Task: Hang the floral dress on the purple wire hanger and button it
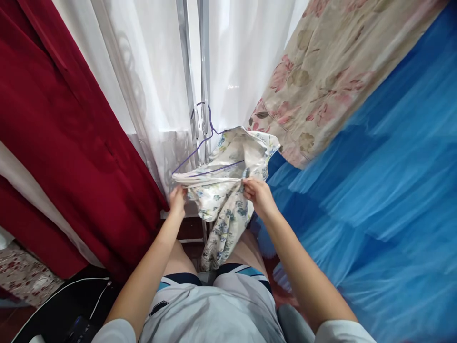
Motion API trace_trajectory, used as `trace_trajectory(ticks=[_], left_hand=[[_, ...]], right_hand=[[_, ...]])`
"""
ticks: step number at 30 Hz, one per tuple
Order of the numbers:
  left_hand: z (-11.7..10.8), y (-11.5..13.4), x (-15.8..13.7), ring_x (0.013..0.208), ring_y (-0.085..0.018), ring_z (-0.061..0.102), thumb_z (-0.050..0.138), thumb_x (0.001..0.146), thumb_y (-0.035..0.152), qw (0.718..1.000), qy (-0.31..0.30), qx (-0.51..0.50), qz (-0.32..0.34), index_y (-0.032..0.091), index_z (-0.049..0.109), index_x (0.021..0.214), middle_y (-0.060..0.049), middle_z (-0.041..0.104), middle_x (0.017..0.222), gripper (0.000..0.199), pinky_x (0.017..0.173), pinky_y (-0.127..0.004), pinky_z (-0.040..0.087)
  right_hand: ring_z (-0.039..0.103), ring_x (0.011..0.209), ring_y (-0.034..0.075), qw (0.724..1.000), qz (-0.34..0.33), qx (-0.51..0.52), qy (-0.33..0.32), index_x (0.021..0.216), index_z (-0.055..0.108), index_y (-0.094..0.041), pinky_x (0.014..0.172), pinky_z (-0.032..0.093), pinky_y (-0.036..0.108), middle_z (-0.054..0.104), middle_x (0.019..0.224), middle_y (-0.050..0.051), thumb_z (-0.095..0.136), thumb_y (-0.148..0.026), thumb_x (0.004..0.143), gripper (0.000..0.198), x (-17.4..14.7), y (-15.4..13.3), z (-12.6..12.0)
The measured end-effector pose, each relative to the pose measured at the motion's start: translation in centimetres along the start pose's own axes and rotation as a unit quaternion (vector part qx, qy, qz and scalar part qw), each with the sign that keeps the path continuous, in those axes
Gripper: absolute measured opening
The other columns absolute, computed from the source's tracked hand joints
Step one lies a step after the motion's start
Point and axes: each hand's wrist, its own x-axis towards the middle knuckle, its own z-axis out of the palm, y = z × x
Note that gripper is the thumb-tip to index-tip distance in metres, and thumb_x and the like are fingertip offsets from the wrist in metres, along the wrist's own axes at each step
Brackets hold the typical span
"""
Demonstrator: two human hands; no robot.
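Note:
A white garment with a blue floral print point(228, 209) hangs partly on a thin purple wire hanger point(193, 153), in front of my lap. The hanger's hook is up by a metal stand point(203, 62). My left hand point(177, 200) pinches the garment's edge near the hanger's left end. With closed fingers my right hand point(257, 194) grips the same edge farther right, so the cloth is stretched between both hands. One side of the garment sits over the hanger's right shoulder. Its lower part droops in folds toward my thighs.
Red curtains point(71, 119) hang on the left and white curtains point(157, 62) behind the stand. At right are a beige floral cloth point(307, 81) and ruffled blue tulle point(385, 200). A black round surface with a white cable point(100, 297) is at lower left.

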Motion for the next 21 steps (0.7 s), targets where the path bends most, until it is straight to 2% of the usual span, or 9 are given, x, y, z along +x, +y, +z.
trace_trajectory(ticks=[3, 5, 7, 10, 15, 16, 18, 20, 21], left_hand=[[1.5, -1.0, -1.7, 0.07, -0.018, 0.065, 0.071, 0.072, 0.031, 0.993, -0.104, 0.053, -0.022, 0.013, 0.066, 0.084, -0.007, 0.07, 0.074, 0.023, 0.066, -0.027, 0.045], [2.2, -0.9, -2.3, 0.072, -0.02, 0.066, 0.071, 0.072, 0.033, 0.987, -0.144, 0.074, -0.015, 0.013, 0.068, 0.083, -0.008, 0.071, 0.075, 0.023, 0.067, -0.029, 0.046], [2.8, -0.5, -2.6, 0.076, -0.02, 0.066, 0.066, 0.078, 0.037, 0.986, -0.149, 0.079, 0.013, 0.014, 0.068, 0.084, -0.008, 0.071, 0.079, 0.024, 0.069, -0.028, 0.046], [3.5, 0.6, -3.4, 0.085, -0.019, 0.064, 0.06, 0.085, 0.041, 0.986, -0.135, 0.076, 0.067, 0.016, 0.067, 0.088, -0.006, 0.069, 0.088, 0.027, 0.074, -0.026, 0.046], [4.3, 3.9, -7.1, 0.079, -0.017, 0.058, 0.057, 0.09, 0.044, 0.96, -0.207, 0.097, 0.164, 0.016, 0.066, 0.085, -0.004, 0.063, 0.08, 0.03, 0.074, -0.026, 0.045], [4.5, 4.8, -8.1, 0.077, -0.017, 0.058, 0.055, 0.092, 0.044, 0.952, -0.222, 0.106, 0.18, 0.016, 0.065, 0.086, -0.003, 0.062, 0.079, 0.03, 0.072, -0.026, 0.045], [4.8, 6.4, -10.2, 0.078, -0.017, 0.057, 0.053, 0.094, 0.042, 0.934, -0.25, 0.139, 0.213, 0.017, 0.066, 0.088, -0.004, 0.062, 0.082, 0.028, 0.073, -0.026, 0.045], [5.2, 7.7, -11.7, 0.084, -0.017, 0.058, 0.053, 0.095, 0.038, 0.904, -0.295, 0.182, 0.25, 0.018, 0.068, 0.091, -0.005, 0.062, 0.087, 0.026, 0.079, -0.027, 0.045], [5.4, 8.1, -12.2, 0.087, -0.018, 0.058, 0.053, 0.095, 0.037, 0.889, -0.32, 0.199, 0.261, 0.018, 0.068, 0.09, -0.005, 0.061, 0.09, 0.025, 0.083, -0.028, 0.045]], right_hand=[[0.023, 0.045, 0.009, 0.996, -0.019, -0.039, 0.074, 0.069, 0.054, -0.021, 0.044, 0.021, 0.024, 0.026, 0.052, -0.009, 0.066, -0.035, 0.074, 0.019, 1.0, 0.7, -4.0], [0.027, 0.045, 0.009, 0.991, -0.005, -0.103, 0.089, 0.068, 0.051, -0.022, 0.044, 0.023, 0.025, 0.029, 0.051, -0.008, 0.061, -0.037, 0.078, 0.02, 0.9, 1.7, -6.4], [0.029, 0.043, 0.009, 0.984, 0.03, -0.159, 0.074, 0.063, 0.048, -0.022, 0.043, 0.023, 0.025, 0.033, 0.048, -0.008, 0.061, -0.037, 0.076, 0.024, 0.2, 3.1, -8.0], [0.034, 0.039, 0.009, 0.971, 0.101, -0.217, -0.006, 0.054, 0.049, -0.021, 0.041, 0.023, 0.025, 0.04, 0.041, -0.006, 0.069, -0.028, 0.067, 0.025, -1.9, 5.8, -9.1], [0.048, 0.048, 0.013, 0.934, 0.171, -0.262, -0.172, 0.06, 0.064, -0.017, 0.047, 0.035, 0.026, 0.056, 0.049, 0.0, 0.074, -0.019, 0.064, 0.011, -5.0, 8.6, -7.5], [0.051, 0.054, 0.014, 0.932, 0.165, -0.263, -0.187, 0.067, 0.067, -0.017, 0.052, 0.039, 0.027, 0.06, 0.056, 0.0, 0.076, -0.019, 0.063, 0.01, -5.3, 8.4, -6.6], [0.057, 0.07, 0.016, 0.93, 0.138, -0.242, -0.239, 0.087, 0.071, -0.018, 0.067, 0.047, 0.028, 0.067, 0.077, 0.001, 0.081, -0.02, 0.061, 0.028, -5.8, 7.3, -4.4], [0.061, 0.09, 0.019, 0.921, 0.112, -0.18, -0.326, 0.103, 0.069, -0.02, 0.086, 0.048, 0.033, 0.069, 0.098, 0.003, 0.082, -0.025, 0.065, 0.04, -6.5, 5.6, -1.8], [0.061, 0.094, 0.021, 0.916, 0.111, -0.136, -0.36, 0.104, 0.068, -0.02, 0.091, 0.047, 0.035, 0.069, 0.101, 0.004, 0.08, -0.028, 0.069, 0.038, -6.9, 4.8, -0.5]])
